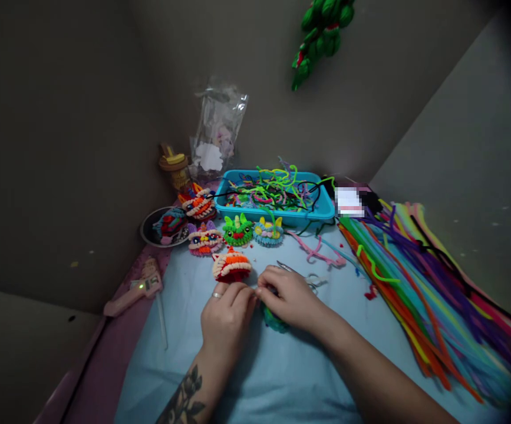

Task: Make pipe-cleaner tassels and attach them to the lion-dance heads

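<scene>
My left hand (227, 311), with a ring on one finger, and my right hand (288, 293) meet fingertip to fingertip over the blue cloth. Both are closed in a pinch; what lies between the fingertips is too small or hidden to make out. Under my right hand a green fuzzy piece (274, 321) shows in part, dark blue-green at its edge. Just beyond my left hand sits an orange, cream and red pipe-cleaner animal head (232, 266). Scissors (316, 282) lie beside my right hand, partly covered by it.
Behind stand pipe-cleaner heads in purple-orange (205, 238), green (237, 229) and blue-yellow (268, 232). A blue tray (277, 215) holds pipe-cleaner scraps. Bundled pipe cleaners (418, 294) spread along the right. At left are a lit pink glue gun (142, 287) and a bowl (149, 237).
</scene>
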A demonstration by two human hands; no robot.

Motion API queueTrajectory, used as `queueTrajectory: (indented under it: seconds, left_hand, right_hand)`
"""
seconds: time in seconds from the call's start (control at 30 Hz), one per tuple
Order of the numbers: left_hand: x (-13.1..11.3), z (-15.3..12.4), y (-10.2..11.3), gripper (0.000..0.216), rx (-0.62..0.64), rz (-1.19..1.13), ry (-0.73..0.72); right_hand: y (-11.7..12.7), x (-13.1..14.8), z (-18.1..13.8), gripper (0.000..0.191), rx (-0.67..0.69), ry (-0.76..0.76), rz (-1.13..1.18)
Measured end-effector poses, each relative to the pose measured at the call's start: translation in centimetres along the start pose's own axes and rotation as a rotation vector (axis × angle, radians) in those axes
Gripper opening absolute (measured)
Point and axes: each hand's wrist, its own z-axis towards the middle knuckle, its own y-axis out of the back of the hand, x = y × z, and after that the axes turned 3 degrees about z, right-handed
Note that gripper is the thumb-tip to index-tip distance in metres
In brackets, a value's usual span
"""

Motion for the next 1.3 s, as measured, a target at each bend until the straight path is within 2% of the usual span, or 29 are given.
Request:
queueTrajectory:
  seconds: [0.1, 0.2, 0.3, 0.43, 0.73, 0.93, 1.1, 1.3]
  left_hand:
    - [0.2, 0.0, 0.1, 0.017, 0.002, 0.010, -0.012]
    - [0.5, 0.0, 0.1, 0.016, 0.014, -0.004, -0.003]
    - [0.8, 0.0, 0.2, 0.013, 0.028, -0.018, 0.014]
    - [1.0, 0.2, 0.5, 0.010, 0.051, -0.053, 0.040]
    - [1.0, 0.3, 0.8, 0.009, 0.094, -0.087, 0.092]
    - [1.0, 0.2, 0.9, 0.002, 0.100, -0.050, 0.093]
    - [1.0, -0.1, 0.8, 0.005, 0.059, -0.060, 0.077]
    - [1.0, -0.3, 0.5, 0.011, -0.003, 0.026, 0.009]
  right_hand:
    - [0.1, -0.2, 0.0, 0.008, -0.013, 0.065, 0.054]
    - [0.4, -0.6, -0.2, 0.019, -0.034, 0.246, 0.081]
    - [0.6, -1.0, -0.3, 0.024, -0.076, 0.424, -0.010]
    - [0.5, -1.1, -0.5, 0.026, -0.171, 0.547, -0.135]
    - [0.2, -0.8, -0.5, 0.025, -0.164, 0.561, -0.186]
    - [0.0, -0.8, -0.3, 0.025, -0.108, 0.519, -0.218]
    - [-0.5, -0.7, -0.1, 0.025, -0.129, 0.550, -0.169]
    - [-0.8, -0.2, -0.1, 0.026, -0.076, 0.431, -0.210]
